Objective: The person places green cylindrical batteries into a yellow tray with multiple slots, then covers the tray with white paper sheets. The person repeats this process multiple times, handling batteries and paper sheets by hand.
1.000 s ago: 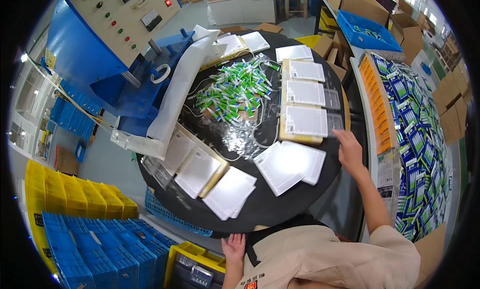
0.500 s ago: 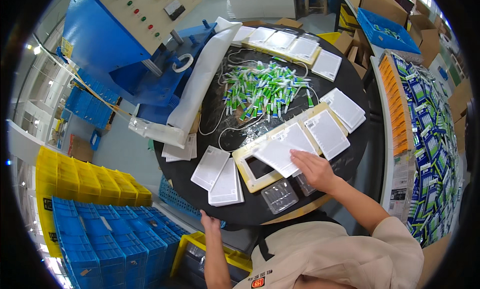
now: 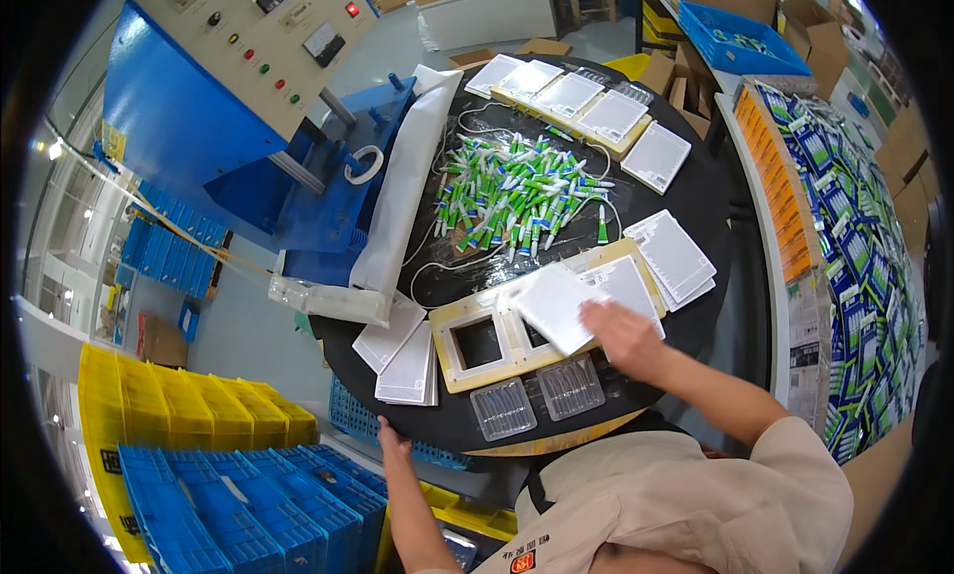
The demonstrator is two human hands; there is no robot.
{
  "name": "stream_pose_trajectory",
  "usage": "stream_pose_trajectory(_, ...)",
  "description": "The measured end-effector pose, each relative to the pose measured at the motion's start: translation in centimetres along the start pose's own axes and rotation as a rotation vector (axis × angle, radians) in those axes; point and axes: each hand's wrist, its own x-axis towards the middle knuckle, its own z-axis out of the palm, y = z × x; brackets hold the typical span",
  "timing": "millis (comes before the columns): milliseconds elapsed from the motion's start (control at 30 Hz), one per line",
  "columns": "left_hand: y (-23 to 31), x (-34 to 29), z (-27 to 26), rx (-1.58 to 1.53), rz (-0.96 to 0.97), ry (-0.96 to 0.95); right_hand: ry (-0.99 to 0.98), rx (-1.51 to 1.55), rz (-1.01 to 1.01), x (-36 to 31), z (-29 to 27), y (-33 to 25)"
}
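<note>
My right hand [image 3: 626, 337], blurred by motion, pinches the lower right side of a white card [image 3: 554, 308]. That card is tilted over a yellow-edged frame [image 3: 452, 367] on the round black table [image 3: 467, 430]. The frame's left opening is uncovered, its middle one partly hidden by the held card. Another white card [image 3: 636, 281] lies over its right end. Two clear ribbed plastic blisters, a left one [image 3: 503, 410] and a right one [image 3: 570, 386], lie before the frame. My left hand [image 3: 394, 438] grips the table's near left rim, its fingers partly hidden.
Green-and-white tubes [image 3: 522, 191] are heaped mid-table, among loose cords. White cards are stacked left [image 3: 407, 375] and right [image 3: 669, 256]; a second frame [image 3: 616, 142] carries cards at the back. A blue press [image 3: 328, 211] overhangs the left side. Blue crates [image 3: 248, 504] stand lower left.
The table has turned clockwise, shifting the near frame, blisters and card stacks left. My left hand moved left with the rim. The held card has moved off the frame's left opening.
</note>
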Motion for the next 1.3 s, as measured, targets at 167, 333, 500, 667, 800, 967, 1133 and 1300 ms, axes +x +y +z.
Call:
stream_pose_trajectory(167,-0.8,-0.4,-0.2,-0.049,-0.012,-0.033,-0.069,-0.257,0.003,-4.0,-1.8,1.5)
stream_pose_trajectory(333,0.1,-5.1,3.0,0.451,0.321,0.394,-0.158,-0.381,-0.078,-7.1,0.7,2.4)
stream_pose_trajectory(500,-4.0,-18.4,9.8,1.167,1.078,-0.343,-0.347,-0.304,-0.099,-6.6,0.3,3.9)
stream_pose_trajectory(667,-6.6,-23.2,14.7,2.046,1.313,-1.01,0.174,-0.124,0.1,-5.1,-2.1,6.9)
stream_pose_trajectory(800,-6.6,-21.8,15.1,2.025,1.292,-1.091,0.598,0.437,1.054,-8.0,-11.2,17.4)
stream_pose_trajectory(967,-6.6,-21.1,14.0,2.002,1.202,-1.097,1.451,0.836,1.081,-11.8,-21.5,24.3)
stream_pose_trajectory(1133,-6.6,-21.3,14.0,1.985,1.227,-1.168,0.462,0.144,0.819,-5.5,-8.7,8.4)
stream_pose_trajectory(1300,-6.6,-22.8,12.8,2.008,1.493,-1.079,-0.37,0.258,-0.072,-4.0,2.6,-6.4)
